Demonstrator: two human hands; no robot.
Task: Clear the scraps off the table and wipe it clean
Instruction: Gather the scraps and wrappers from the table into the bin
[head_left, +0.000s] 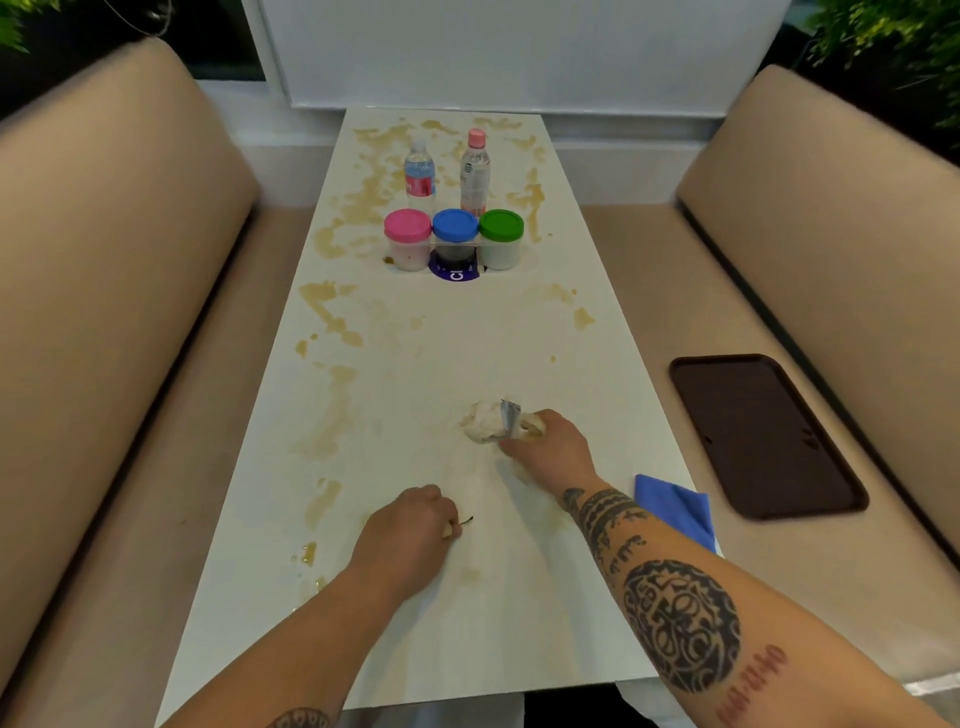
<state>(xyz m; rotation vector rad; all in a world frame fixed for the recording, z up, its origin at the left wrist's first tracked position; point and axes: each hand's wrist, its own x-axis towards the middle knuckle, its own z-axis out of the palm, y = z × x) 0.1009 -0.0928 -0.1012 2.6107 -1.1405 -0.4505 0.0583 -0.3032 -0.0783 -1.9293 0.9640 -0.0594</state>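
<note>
Beige upholstered benches (119, 249) run along both sides of a long white counter (415, 374). Tan-brown spill stains (332, 312) cover much of the counter surface, densest along its left edge and at the far end. A dark brown tray (763, 436) lies flat on the right bench seat, well apart from the counter edge. A folded blue cloth (675, 509) rests at the near right edge of the counter, just beside the right forearm.

Two capped plastic bottles (474, 174) stand upright at the far end. In front of them stand three jars (454, 241) in a row, lidded pink, blue and green from left to right.

The right hand (550, 449) is extended over the middle of the counter, fingers curled round a crumpled, stained paper wad (483, 421) together with a grey foil-like scrap (510, 415). The wad protrudes from the far side of the hand and touches the counter.

The left hand (410, 525) rests on the near part of the counter, fingers curled together, pinching a small pale scrap (448, 530) at the fingertips. A thin dark stem-like piece (466, 520) projects to the right of the fingers; whether it is gripped cannot be determined.
</note>
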